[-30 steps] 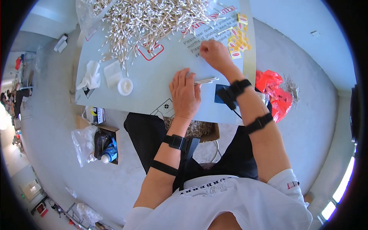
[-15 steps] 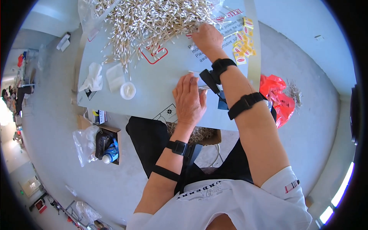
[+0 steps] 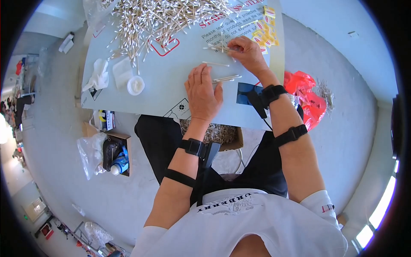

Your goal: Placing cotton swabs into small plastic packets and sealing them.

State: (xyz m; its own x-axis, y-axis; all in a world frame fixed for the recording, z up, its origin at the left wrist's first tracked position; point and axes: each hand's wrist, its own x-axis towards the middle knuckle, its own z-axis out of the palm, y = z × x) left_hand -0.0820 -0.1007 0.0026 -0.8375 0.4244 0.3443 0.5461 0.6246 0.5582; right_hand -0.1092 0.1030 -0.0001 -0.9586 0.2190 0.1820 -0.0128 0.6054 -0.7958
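Observation:
A large heap of white-tipped cotton swabs spreads over the far part of the table. Below its right side my right hand is closed, thumb and fingers pinching a few cotton swabs whose tips point left. My left hand lies flat on the tabletop, its fingers stretched out. Just right of its thumb rests a small row of cotton swabs, and a single swab lies beyond its fingertips. Whether anything is under the left palm is hidden.
Yellow-and-white packets lie along the right edge. On the left are a small round white tub, a white pad and a crumpled white glove or cloth. A box of swabs stands below the table; a red bag is at right.
My right hand has drawn back from the heap's edge toward me, now with a few swabs in its fingers. My left hand stays on the table; the row of swabs beside it now shows.

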